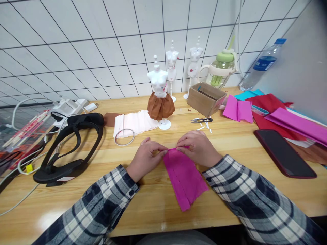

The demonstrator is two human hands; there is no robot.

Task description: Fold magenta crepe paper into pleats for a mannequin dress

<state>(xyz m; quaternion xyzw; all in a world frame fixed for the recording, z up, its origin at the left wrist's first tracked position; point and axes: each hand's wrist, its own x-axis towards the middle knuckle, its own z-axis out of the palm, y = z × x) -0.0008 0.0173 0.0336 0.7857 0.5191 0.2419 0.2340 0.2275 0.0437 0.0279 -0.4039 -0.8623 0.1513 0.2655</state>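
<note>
A magenta piece of crepe paper or cloth hangs toward the table's front edge, with a crease running down its length. My left hand pinches its upper left corner between thumb and index finger. At the upper right part of the same edge, my right hand is closed on it, thumb in front. Beyond my hands stands a small white mannequin wearing a puffy brown skirt. Left of it lies a pale pink crinkled strip with a ring on its near edge.
Black headgear and cables lie left. Behind are two more mannequins, a cardboard box, a green-lidded jug and a bottle. Thread snips lie before the box. Right are a phone and coloured sheets.
</note>
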